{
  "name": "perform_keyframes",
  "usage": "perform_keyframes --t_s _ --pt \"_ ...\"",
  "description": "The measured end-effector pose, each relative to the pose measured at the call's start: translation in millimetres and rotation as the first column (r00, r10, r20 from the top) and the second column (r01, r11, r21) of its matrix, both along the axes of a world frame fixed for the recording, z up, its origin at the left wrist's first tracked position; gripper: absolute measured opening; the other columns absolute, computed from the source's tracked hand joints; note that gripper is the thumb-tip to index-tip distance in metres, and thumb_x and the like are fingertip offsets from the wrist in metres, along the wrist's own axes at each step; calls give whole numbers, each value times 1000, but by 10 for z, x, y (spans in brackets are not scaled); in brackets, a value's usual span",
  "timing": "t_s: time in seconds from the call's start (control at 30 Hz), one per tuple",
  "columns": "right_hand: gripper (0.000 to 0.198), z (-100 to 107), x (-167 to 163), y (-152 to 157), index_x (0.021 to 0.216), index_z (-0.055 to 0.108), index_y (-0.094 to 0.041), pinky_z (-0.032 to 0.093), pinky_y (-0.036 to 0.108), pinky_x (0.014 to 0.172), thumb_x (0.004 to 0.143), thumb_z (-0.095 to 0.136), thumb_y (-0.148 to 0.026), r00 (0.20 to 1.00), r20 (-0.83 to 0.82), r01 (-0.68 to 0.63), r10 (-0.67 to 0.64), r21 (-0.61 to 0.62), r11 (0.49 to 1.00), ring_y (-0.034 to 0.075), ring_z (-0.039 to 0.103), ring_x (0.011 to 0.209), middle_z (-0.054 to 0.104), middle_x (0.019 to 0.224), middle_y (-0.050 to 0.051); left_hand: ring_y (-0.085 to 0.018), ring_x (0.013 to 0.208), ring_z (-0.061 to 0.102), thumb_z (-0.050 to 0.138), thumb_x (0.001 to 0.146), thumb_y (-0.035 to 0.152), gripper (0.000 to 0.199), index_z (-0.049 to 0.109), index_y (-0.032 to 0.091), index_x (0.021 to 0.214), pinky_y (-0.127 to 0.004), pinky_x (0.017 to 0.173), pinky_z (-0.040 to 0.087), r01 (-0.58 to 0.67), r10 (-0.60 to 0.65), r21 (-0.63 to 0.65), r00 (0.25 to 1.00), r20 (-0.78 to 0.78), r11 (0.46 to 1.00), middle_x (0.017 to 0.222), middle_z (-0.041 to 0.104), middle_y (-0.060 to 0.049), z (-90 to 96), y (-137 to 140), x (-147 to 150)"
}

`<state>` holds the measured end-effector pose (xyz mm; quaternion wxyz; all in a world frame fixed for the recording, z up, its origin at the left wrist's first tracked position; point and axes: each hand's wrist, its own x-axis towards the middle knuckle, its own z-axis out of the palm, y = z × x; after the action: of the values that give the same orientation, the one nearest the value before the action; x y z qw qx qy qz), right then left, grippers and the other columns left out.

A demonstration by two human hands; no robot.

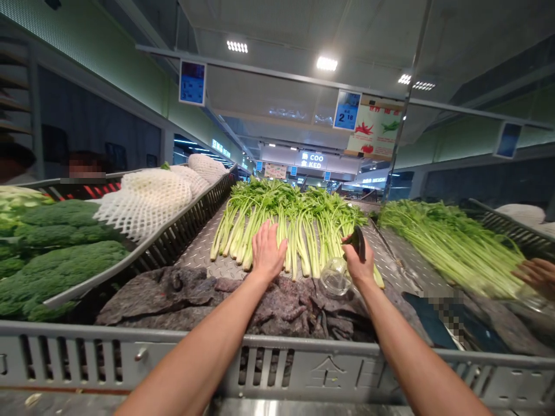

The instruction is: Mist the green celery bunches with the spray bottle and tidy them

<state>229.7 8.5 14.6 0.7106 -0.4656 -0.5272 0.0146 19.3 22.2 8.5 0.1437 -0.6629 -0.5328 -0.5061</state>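
Observation:
Bunches of celery (pixel 303 237) lie side by side on a ridged metal shelf, leaves toward the back and cut stalk ends toward me. My left hand (pixel 267 254) rests palm down over the stalks near the middle, its fingers stretched out. At the right of the row, my right hand (pixel 361 263) is wrapped round a spray bottle (pixel 336 278) with a black trigger head and a clear round body. The bottle is tilted, its body hanging toward the front left of the hand. A crumpled grey-brown cloth (pixel 182 297) spreads in front of the celery.
Broccoli (pixel 73 248) and produce in white foam nets (pixel 151 193) fill the left side, behind a black slatted divider (pixel 191 216). A grey slatted rail (pixel 303 346) runs along the front. At the right, a mirror (pixel 459 248) reflects celery and a hand. Price signs (pixel 347 110) hang overhead.

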Motion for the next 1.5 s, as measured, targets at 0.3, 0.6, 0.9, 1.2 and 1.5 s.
perform_keyframes --t_s 0.3,0.6,0.9,1.2,1.5 --pt "25 -23 -47 -60 80 58 -18 38 29 65 61 50 -33 998 39 60 -58 -54 997 18 52 67 59 74 1 -24 124 27 34 80 33 48 36 13 123 -43 101 24 15 -15 7 1000 -3 1000 135 32 -12 -32 -128 21" --pt "25 -10 -19 -29 79 57 -17 38 28 68 60 49 -30 995 -18 101 -100 65 993 16 52 69 59 75 2 -24 122 30 35 80 34 49 34 14 124 -42 100 26 23 -23 0 1000 -4 1000 134 33 -11 -23 -119 40" --pt "22 14 -15 -52 76 58 -18 39 27 65 60 48 -30 995 13 101 -102 10 995 16 52 66 58 71 1 -25 121 31 35 79 35 49 35 15 123 -42 99 26 14 -14 25 1000 21 1000 132 35 -12 -11 -78 21" --pt "23 29 -20 -80 76 58 -18 38 28 66 60 46 -31 991 12 133 -133 -28 991 17 52 68 59 71 1 -26 121 32 34 79 35 49 35 14 123 -44 99 26 36 -36 -17 999 26 999 132 36 -12 -12 -81 14" --pt "25 -5 86 -7 76 58 -18 37 30 65 58 50 -34 966 -76 246 -248 -28 969 18 51 65 58 69 2 -25 120 33 34 79 34 48 36 14 122 -42 98 28 29 -29 3 999 16 1000 131 37 -12 -31 -85 13"
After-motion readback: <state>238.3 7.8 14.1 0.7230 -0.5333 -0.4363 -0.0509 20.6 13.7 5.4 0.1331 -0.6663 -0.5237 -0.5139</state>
